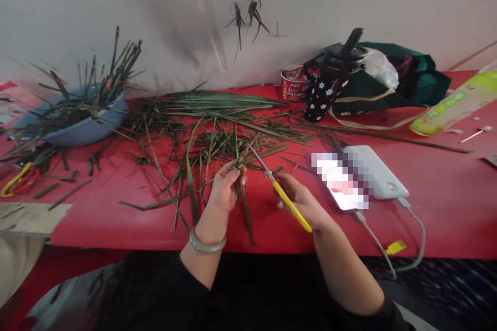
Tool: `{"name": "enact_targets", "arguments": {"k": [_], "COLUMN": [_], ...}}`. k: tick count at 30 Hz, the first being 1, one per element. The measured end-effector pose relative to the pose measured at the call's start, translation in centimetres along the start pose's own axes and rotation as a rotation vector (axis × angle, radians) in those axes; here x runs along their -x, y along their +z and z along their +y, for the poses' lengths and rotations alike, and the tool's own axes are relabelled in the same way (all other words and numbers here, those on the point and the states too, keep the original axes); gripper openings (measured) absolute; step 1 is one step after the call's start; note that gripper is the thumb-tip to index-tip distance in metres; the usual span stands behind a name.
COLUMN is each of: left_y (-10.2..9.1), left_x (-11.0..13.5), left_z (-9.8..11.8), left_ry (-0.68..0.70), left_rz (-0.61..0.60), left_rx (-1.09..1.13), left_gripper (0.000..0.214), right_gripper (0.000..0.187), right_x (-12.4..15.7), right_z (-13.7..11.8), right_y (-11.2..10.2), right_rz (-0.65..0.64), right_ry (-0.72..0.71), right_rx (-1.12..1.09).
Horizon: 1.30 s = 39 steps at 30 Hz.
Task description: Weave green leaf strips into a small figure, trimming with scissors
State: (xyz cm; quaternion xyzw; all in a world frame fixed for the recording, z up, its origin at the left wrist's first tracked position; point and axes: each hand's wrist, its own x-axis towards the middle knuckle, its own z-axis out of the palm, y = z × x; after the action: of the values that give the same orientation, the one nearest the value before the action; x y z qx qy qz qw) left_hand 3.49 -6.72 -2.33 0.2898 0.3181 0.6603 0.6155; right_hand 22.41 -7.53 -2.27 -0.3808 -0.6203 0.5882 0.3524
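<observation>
Just above the near edge of the red-covered tabletop (446, 217), both hands at work. Left hand (224, 190): grip pinching a small knotted piece of dark green leaf (239, 162) between thumb and fingers; one long strip end (247, 217) hangs below the grip, a thin stem (235, 137) stands up above it. Right hand (302, 200): fingers closed around slim scissors with yellow plastic handles (287, 200), points slanting up towards the left grip, tips near the knot, seemingly apart from it. Whether the blades are fully together, cannot tell.

Beyond the left grip, a loose heap of green leaf strips (217, 142); further off to its left, a pale blue plastic basin (87, 129) of cut stems. Right of the scissors grip, a lit phone (341, 189) beside a white power bank (388, 183).

On handling, my judgement: a firm pinch right at the knot should keep the folds from slackening. Best to cut with the tips only, one strip at a time, blades angled away from the thumb, the strip drawn clear of the heap.
</observation>
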Motion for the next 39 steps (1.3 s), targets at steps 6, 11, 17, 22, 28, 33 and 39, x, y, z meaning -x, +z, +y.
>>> {"name": "enact_targets", "arguments": {"k": [6, 11, 17, 22, 28, 33, 39], "left_y": [-0.1, 0.0, 0.0, 0.1, 0.1, 0.0, 0.0], "left_x": [0.0, -0.1, -0.3, -0.5, -0.9, -1.1, -1.0], "left_z": [-0.1, -0.1, -0.1, -0.1, -0.2, -0.4, -0.6], "left_ry": [0.0, 0.015, 0.017, 0.045, 0.1, 0.142, 0.174], "left_rz": [0.002, 0.011, 0.062, 0.157, 0.197, 0.175, 0.162], "left_rx": [-0.008, -0.002, 0.027, 0.072, 0.122, 0.08, 0.052], "left_gripper": [0.02, 0.022, 0.024, 0.024, 0.027, 0.024, 0.024], "right_gripper": [0.05, 0.049, 0.053, 0.064, 0.065, 0.058, 0.061], "right_x": [-0.1, -0.1, -0.1, -0.1, -0.3, -0.4, -0.5], "right_z": [0.2, 0.7, 1.3, 1.0, 1.0, 1.3, 1.2], "right_y": [0.1, 0.2, -0.1, 0.4, 1.3, 1.5, 1.7], "right_rz": [-0.002, 0.015, 0.082, 0.195, 0.177, 0.206, 0.213], "right_ry": [0.007, 0.018, -0.071, -0.141, -0.228, -0.203, -0.154], "right_rx": [-0.062, -0.069, 0.157, 0.504, 0.721, 0.729, 0.682]}}
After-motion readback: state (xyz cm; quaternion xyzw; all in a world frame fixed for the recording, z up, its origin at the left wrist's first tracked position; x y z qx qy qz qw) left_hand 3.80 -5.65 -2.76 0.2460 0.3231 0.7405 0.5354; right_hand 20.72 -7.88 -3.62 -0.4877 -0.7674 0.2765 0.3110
